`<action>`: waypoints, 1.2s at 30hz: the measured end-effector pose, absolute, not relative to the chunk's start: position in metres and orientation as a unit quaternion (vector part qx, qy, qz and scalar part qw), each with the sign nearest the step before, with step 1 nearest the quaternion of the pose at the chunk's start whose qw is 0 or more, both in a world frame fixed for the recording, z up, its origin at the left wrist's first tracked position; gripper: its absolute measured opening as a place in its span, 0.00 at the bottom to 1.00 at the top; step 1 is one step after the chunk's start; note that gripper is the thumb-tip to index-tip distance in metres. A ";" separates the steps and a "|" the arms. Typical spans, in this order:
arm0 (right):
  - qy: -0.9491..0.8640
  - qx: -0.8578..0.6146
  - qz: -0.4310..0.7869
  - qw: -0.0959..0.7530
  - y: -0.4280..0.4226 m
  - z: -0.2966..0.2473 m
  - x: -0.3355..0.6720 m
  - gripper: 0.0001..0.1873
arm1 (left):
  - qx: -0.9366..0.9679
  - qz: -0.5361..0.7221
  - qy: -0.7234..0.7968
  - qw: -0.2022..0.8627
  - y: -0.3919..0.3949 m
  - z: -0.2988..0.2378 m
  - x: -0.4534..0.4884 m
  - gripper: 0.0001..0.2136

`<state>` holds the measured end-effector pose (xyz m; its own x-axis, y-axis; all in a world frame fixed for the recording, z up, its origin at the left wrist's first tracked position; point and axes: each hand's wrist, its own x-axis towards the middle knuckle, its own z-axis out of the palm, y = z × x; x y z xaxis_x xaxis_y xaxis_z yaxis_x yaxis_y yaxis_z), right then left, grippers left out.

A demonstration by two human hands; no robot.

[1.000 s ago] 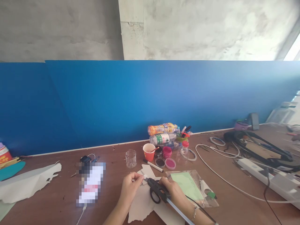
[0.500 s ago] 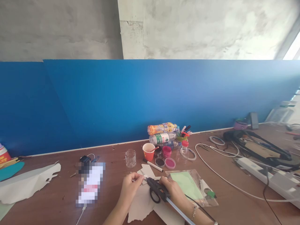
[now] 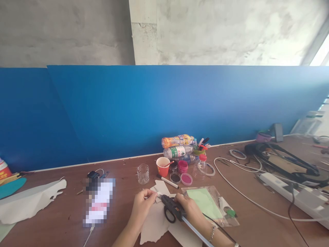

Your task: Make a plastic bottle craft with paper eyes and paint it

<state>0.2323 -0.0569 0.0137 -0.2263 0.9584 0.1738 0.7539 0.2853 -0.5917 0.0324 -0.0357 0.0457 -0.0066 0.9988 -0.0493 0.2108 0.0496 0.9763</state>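
A broad brown bench [image 3: 123, 228] with a wood-like top fills the lower view, running up at twelve o'clock to a smooth blue partition panel [image 3: 144, 106]. Beyond the panel rises a bare grey concrete wall [image 3: 218, 32], stained in patches; daylight comes in at two o'clock.

Near six o'clock, the person's left hand [image 3: 143, 203] pinches a small pale piece [image 3: 158, 194], too small to make out, between thumb and finger. The right hand [image 3: 189, 208] is wrapped around a black glue gun [image 3: 173, 205] with a long translucent stick [image 3: 196, 232] behind it, its nose pointing toward that pinch. Torn off-white paper sheets [image 3: 153, 226] lie on the bench beneath both hands.

Taking the hands as centre, a clear ribbed plastic cup [image 3: 143, 174] stands at eleven o'clock and a red-and-white paper cup [image 3: 162, 168] at twelve. A lit, pixelated phone-like screen [image 3: 99, 202] lies at nine, a long white power strip [image 3: 290, 193] at three.
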 end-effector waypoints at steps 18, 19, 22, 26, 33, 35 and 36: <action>-0.796 -0.562 0.096 0.204 -0.069 0.038 0.226 0.06 | 0.661 0.410 0.520 0.354 -0.032 0.047 0.025 0.10; -0.792 -0.567 0.095 0.204 -0.069 0.040 0.228 0.08 | 0.653 0.411 0.524 0.361 -0.032 0.047 0.024 0.11; -0.767 -0.597 0.108 0.210 -0.072 0.051 0.245 0.15 | 0.626 0.409 0.536 0.390 -0.033 0.047 0.020 0.13; -0.693 -0.683 0.137 0.187 -0.082 0.068 0.296 0.17 | 0.594 0.405 0.554 0.419 -0.035 0.049 0.017 0.15; -0.592 -0.783 0.138 0.127 -0.077 0.063 0.379 0.19 | 0.567 0.420 0.551 0.445 -0.035 0.048 0.024 0.19; -0.580 -0.795 0.127 0.122 -0.064 0.057 0.386 0.17 | 0.561 0.429 0.547 0.450 -0.034 0.047 0.025 0.20; -0.579 -0.797 0.125 0.119 -0.057 0.055 0.386 0.16 | 0.558 0.430 0.544 0.456 -0.034 0.046 0.024 0.20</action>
<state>0.3860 -0.0570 0.0546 0.2990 0.9523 -0.0609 0.8926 -0.3017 -0.3351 0.0245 -0.0343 0.0463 0.0378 0.9992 -0.0156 0.2150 0.0071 0.9766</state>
